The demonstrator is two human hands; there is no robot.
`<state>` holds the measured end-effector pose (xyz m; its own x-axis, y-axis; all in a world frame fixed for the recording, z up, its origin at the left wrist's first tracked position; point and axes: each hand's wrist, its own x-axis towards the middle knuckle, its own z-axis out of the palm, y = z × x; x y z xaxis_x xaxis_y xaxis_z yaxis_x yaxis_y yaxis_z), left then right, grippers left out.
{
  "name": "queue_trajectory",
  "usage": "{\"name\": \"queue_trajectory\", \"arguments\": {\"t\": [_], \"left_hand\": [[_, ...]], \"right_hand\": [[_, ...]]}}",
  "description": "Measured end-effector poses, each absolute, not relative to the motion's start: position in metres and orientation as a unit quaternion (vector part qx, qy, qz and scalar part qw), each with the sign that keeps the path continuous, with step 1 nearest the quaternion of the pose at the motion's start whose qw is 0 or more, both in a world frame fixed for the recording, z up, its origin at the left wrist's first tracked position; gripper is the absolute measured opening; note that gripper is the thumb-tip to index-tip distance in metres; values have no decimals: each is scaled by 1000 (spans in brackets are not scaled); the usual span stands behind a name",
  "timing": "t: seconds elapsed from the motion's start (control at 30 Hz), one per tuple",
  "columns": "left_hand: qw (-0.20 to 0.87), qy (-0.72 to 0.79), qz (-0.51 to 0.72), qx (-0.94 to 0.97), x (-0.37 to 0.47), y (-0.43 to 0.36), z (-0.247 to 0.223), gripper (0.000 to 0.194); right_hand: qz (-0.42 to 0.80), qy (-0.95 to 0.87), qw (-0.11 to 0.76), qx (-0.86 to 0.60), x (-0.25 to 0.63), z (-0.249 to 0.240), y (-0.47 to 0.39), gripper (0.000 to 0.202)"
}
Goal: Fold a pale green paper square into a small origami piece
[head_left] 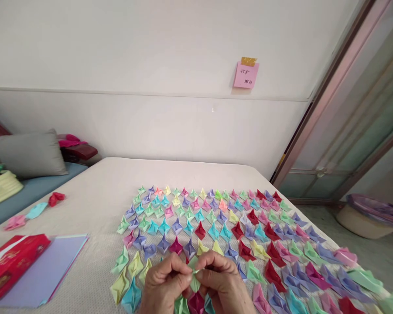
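Between my two hands is a small piece of folded pale green paper (195, 285), held up over the near part of the table. My left hand (166, 281) pinches its left side with thumb and forefinger. On the other side, my right hand (224, 279) grips it the same way, fingertips close together. Rows of small folded paper boats (177, 226) in many colours cover the cloth around and beyond my hands. A magenta paper boat (196, 303) shows just below the piece I hold; others are partly hidden by my hands.
Left on the pale tablecloth (94, 200) lie a red packet (18, 264) and a stack of coloured paper sheets (57, 266). Small crumpled pieces, red (56, 199), blue and pink, sit behind them. A pink note (246, 75) is taped to the wall. A bin (368, 216) stands right.
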<state>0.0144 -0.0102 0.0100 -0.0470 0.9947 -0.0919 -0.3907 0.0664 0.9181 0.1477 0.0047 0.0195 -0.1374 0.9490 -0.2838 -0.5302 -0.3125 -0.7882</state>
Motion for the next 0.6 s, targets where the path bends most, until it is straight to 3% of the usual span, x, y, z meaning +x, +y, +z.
{"name": "queue_trajectory", "arguments": {"t": [0.23, 0.6], "left_hand": [[588, 379, 590, 403, 13, -14, 20, 16], [537, 421, 534, 499, 5, -11, 23, 17]], "right_hand": [[719, -292, 528, -346, 154, 35, -1, 9], [668, -386, 506, -385, 160, 24, 4, 12]]}}
